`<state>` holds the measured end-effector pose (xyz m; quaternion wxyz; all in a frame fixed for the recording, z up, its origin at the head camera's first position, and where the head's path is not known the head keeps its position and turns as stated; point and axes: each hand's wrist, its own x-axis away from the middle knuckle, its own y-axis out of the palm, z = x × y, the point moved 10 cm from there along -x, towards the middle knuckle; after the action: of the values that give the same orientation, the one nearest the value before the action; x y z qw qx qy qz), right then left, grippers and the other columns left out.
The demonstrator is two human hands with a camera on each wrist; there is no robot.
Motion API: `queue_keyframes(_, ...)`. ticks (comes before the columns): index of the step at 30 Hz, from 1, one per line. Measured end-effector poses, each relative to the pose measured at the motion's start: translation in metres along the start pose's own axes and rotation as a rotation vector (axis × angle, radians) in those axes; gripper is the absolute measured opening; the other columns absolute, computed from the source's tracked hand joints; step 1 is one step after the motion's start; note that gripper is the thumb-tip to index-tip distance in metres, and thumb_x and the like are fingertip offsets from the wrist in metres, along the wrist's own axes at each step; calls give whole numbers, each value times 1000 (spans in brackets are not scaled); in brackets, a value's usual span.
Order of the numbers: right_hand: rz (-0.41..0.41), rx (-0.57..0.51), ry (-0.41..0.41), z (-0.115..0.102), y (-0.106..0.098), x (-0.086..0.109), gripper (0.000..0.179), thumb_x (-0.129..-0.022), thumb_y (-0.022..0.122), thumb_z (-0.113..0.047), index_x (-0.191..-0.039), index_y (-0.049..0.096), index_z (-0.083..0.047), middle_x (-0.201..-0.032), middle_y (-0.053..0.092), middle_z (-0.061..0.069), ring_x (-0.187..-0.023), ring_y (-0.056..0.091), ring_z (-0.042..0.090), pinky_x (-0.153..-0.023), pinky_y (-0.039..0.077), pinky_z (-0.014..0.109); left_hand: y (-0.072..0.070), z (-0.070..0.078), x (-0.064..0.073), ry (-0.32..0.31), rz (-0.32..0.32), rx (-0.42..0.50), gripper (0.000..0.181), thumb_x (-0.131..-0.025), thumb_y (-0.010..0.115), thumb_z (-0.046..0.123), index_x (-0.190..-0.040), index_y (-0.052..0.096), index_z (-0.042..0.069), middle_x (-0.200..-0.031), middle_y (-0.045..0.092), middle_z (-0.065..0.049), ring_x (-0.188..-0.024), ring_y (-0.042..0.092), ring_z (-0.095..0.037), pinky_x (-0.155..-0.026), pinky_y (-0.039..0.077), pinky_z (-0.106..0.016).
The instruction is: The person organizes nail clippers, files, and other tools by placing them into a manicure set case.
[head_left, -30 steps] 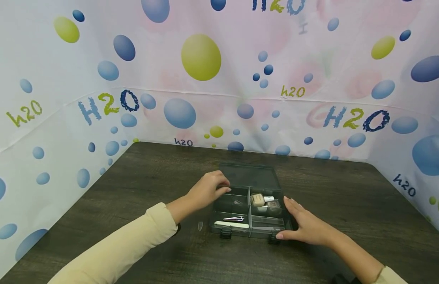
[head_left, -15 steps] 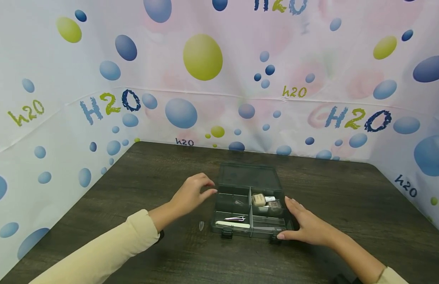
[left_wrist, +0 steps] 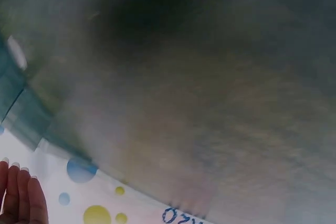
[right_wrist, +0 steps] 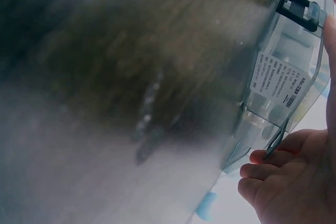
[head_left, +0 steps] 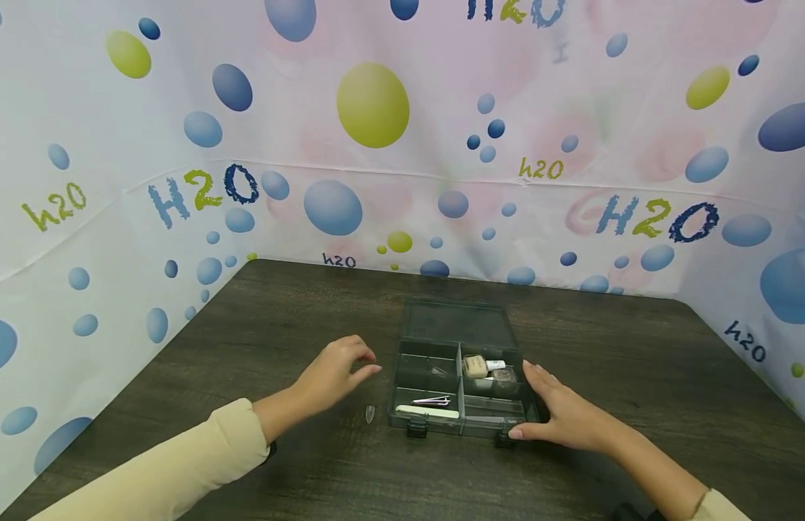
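Observation:
A dark translucent compartment box (head_left: 459, 428) lies on the table with its lid (head_left: 457, 323) folded back. My right hand (head_left: 562, 416) holds its right side, thumb at the front corner and fingers along the side; the right wrist view shows the fingertips against the box's edge (right_wrist: 286, 40). Left of the box, my left hand (head_left: 334, 373) hovers with loosely bent fingers and nothing visible in them. A small clear false nail tip (head_left: 370, 414) lies on the table below that hand. Inside the box are bottles (head_left: 475, 366), a nail clipper (head_left: 431, 400) and a pale nail file (head_left: 427, 412).
Another small clear piece (head_left: 438, 371) lies in the box's back left compartment. Two black latches (head_left: 416, 429) stick out at the front. The dark wooden table (head_left: 298, 311) ends at a printed curtain (head_left: 376, 181). A black object (head_left: 627, 512) shows at the bottom right.
My left hand has moved away from the box's back left compartment, leftward and toward me. The right hand stays at the box's right side.

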<state>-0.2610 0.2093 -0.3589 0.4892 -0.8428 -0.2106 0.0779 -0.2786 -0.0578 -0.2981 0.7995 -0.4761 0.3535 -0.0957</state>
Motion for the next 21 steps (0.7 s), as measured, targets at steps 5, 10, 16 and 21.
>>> queue_keyframes(5, 2, -3, -1, -1, -1, 0, 108, -76, 69, -53, -146, 12, 7, -150, 12, 32, -136, 11, 53, -100, 21, 71, 8, -4, 13, -18, -85, -11, 10, -82, 70, 15, -81, 69, 5, -78, 60, 0, -72, 60, -13, -63, 51, -22)
queue_keyframes(10, 6, -3, 1, -1, -1, 0, 108, -76, 69, -53, -146, 13, 7, -150, 13, 32, -136, 11, 53, -101, 21, 71, 16, -6, 25, -28, -167, 2, 12, -83, 68, 15, -80, 67, 4, -76, 59, 1, -68, 57, -9, -59, 49, -18)
queue_keyframes(16, 0, -2, -1, -1, 0, 0, 108, -76, 69, -53, -146, 12, 8, -150, 13, 32, -135, 11, 53, -100, 20, 71, 28, -4, 37, -43, -264, -1, 16, -84, 68, 20, -79, 65, 5, -76, 57, 2, -65, 51, -5, -56, 46, -17)
queue_keyframes(21, -1, 3, -1, 0, 0, -1, 108, -76, 68, -53, -146, 12, 8, -150, 13, 32, -135, 11, 53, -101, 20, 71, 34, -1, 42, -71, -268, -25, 24, -80, 72, 25, -80, 64, 3, -75, 55, 0, -65, 47, -5, -55, 46, -18)
